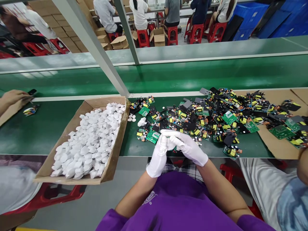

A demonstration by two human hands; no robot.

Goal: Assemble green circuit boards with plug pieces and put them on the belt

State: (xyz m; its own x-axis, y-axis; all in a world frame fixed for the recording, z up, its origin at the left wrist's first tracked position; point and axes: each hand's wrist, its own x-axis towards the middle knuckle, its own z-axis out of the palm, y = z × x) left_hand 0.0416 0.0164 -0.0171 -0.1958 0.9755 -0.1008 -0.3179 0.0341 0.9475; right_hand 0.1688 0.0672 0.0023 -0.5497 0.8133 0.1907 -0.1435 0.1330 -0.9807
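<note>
My left hand (158, 158) and my right hand (191, 150), both in white gloves, meet in front of my chest at the near edge of the bench. Their fingers are pinched together at the fingertips. Whatever is between them blends with the white gloves, so I cannot make it out. Just beyond the hands lies a spread of small green circuit boards (153, 136) with black and yellow parts. A few flat white discs (132, 117) and a crumpled white piece (142, 122) lie to the left of the boards.
Left of me, a cardboard tray (118, 154) full of white rounded pieces (89, 144) overhangs the bench edge. A metal post (96, 48) rises behind it. A green conveyor belt (192, 75) runs beyond. Another person's hand (15, 96) works at far left; someone sits close at right.
</note>
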